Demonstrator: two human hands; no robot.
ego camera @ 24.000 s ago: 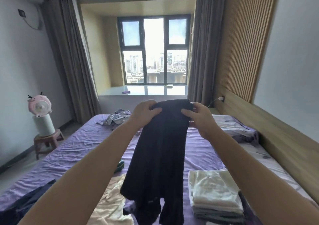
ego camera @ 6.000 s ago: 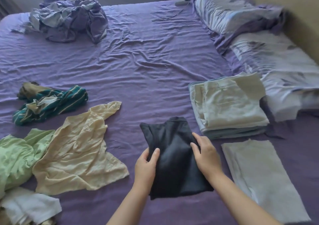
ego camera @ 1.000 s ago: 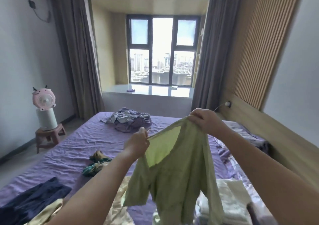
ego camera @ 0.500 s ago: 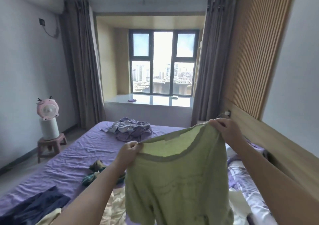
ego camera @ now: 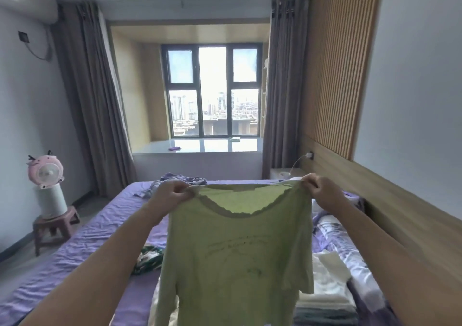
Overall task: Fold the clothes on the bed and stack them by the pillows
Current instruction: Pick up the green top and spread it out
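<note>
1. Head view: I see my left hand with fingers curled tight, pinching the left shoulder of the green shirt at the collar edge.
2. My right hand is clenched the same way on the shirt's right shoulder, fingers folded over the fabric, thumb side toward me.
3. Both arms reach forward, the hands well apart, so the neckline is stretched taut between them and the shirt hangs flat and open, facing me.
4. The shirt is in the air above the bed; its lower part runs past the bottom of the frame, so I cannot tell whether the hem touches anything.
5. Faint dark lettering shows on the shirt's chest; I cannot read it.
6. Just right of the shirt and partly behind it, a folded stack of pale clothes lies on the bed, beside the pillows along the headboard side.
7. Left of the shirt, a crumpled striped garment lies on the purple sheet.
8. At the far end of the bed, a loose heap of greyish clothes shows above my left hand.
9. On the floor to the left, a pink fan sits on a white cylinder on a small stool.
10. Beyond the bed is a window between grey curtains.
</note>
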